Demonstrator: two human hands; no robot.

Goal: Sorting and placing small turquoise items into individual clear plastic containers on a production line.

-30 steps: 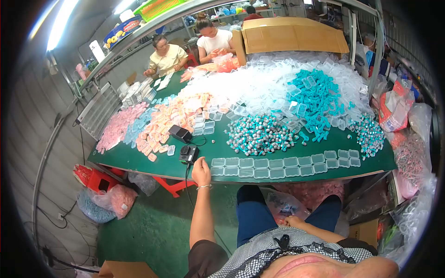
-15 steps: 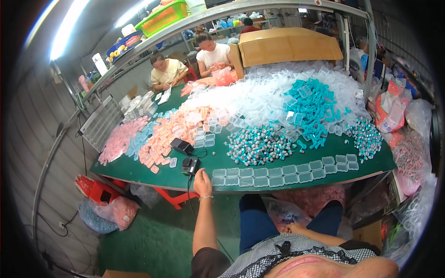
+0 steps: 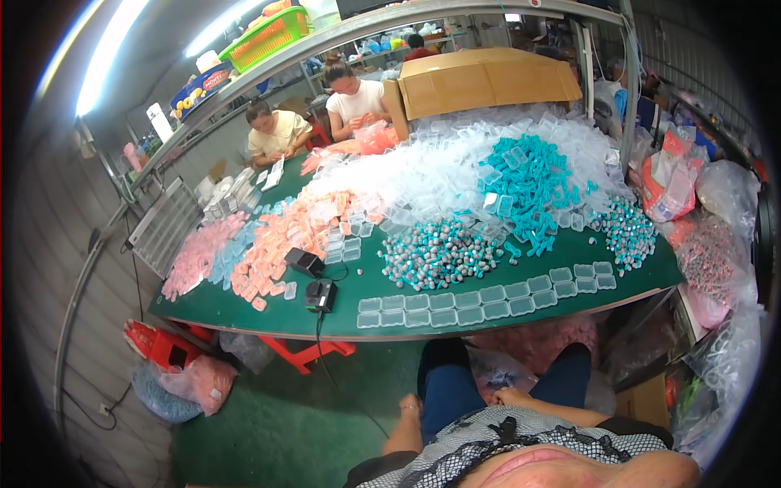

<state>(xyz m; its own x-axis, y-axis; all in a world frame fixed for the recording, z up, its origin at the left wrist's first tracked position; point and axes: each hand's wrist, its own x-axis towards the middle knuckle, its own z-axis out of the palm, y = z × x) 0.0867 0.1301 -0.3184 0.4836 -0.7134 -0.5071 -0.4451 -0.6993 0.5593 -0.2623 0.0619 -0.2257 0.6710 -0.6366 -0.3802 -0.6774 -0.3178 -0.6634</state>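
My left hand (image 3: 410, 404) is low beside my left thigh, off the table and away from the black boxes; its fingers are too foreshortened to read. My right hand (image 3: 511, 396) rests in my lap between my thighs, its finger pose too small to make out. Along the table's near edge stand two rows of clear plastic trays (image 3: 443, 309). Behind them lies a heap of small grey-and-teal pieces (image 3: 439, 254). A small black device (image 3: 320, 296) with a cable sits at the near edge, with a black box (image 3: 304, 262) just behind it.
Teal plastic pieces (image 3: 527, 191) lie on a big heap of clear cases (image 3: 431, 167). Orange (image 3: 285, 236), blue and pink pieces cover the table's left. Two people work at the far side. Full bags (image 3: 704, 252) crowd the right; a red stool (image 3: 305, 354) stands below.
My left hand has let go of the black device and drawn back from the table edge to beside my thigh. The view has shifted slightly; my right hand stays in my lap.
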